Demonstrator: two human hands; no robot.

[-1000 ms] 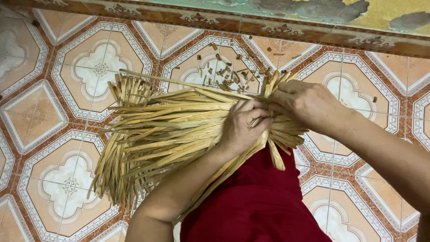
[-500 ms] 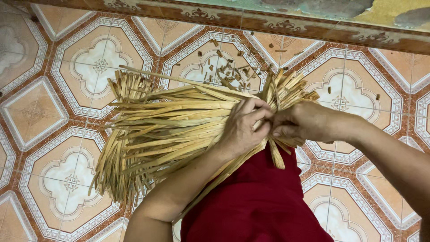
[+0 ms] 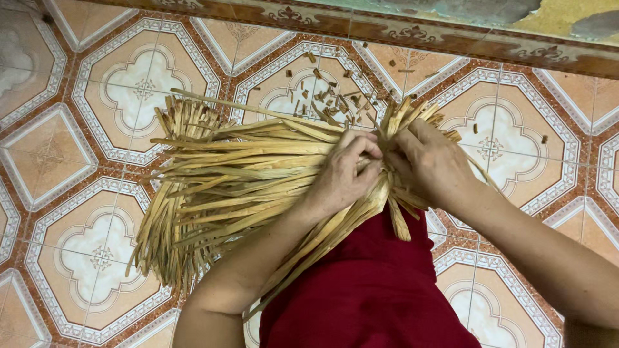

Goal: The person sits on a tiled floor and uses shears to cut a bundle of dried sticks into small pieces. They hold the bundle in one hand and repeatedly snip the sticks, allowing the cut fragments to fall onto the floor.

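Observation:
A big fan-shaped bundle of pale yellow dried leaf strips [image 3: 225,187] lies across my lap, its loose ends spreading left over the floor. My left hand [image 3: 345,174] presses on the bundle near its gathered end, fingers curled around some strips. Just to its right, my right hand [image 3: 429,161] grips the bunched stub ends [image 3: 409,116] that stick up toward the wall. The two hands almost touch. Short strip ends poke out under my right hand.
My lap is covered in red cloth [image 3: 367,283]. The floor is patterned orange and white tile [image 3: 97,96]. Several small brown cut scraps [image 3: 329,96] lie scattered on the tile beyond the bundle. A decorated wall skirting [image 3: 361,22] runs along the top.
My right hand has slid left along the bundle's gathered end until it sits close against my left hand. The bundle has stayed in place on my lap.

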